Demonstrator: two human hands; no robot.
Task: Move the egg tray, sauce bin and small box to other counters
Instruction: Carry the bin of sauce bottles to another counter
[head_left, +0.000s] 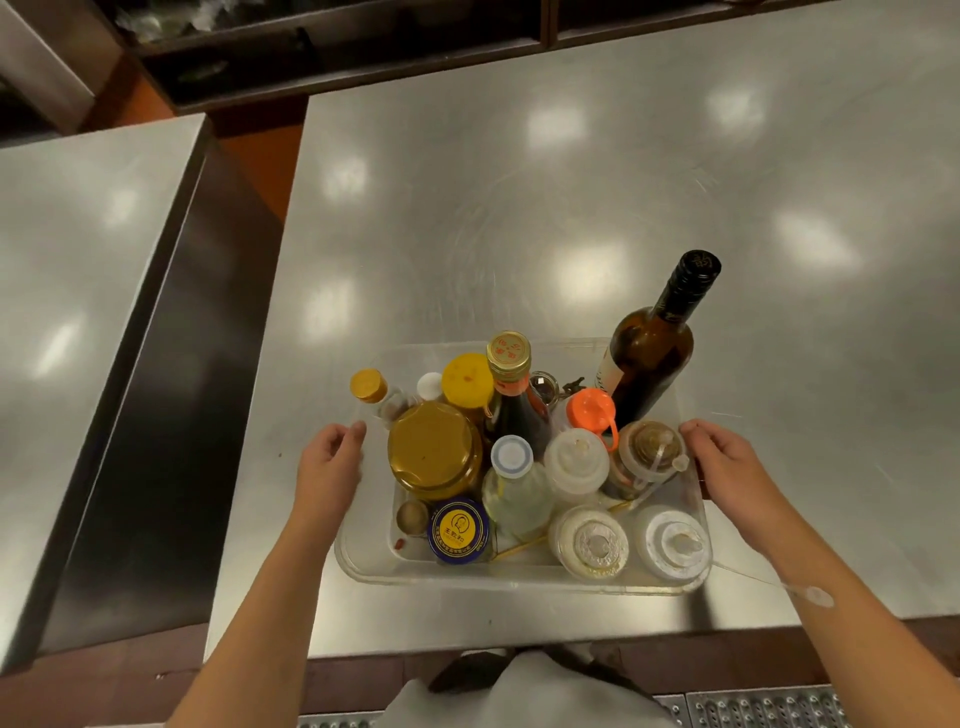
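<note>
on the near edge of the steel counter sits the sauce bin, long axis left-right, squarely between the left hand and right hand, both loosely curled beside its short ends, holding nothing.

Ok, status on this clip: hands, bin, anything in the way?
Left hand and right hand at the sauce bin's short sides, fingers curled, grip unclear. Bin sits on the steel counter, full of bottles. Counter ahead bare.

Overhead glare spots on steel counter, dim edges, wide-angle bending.
</note>
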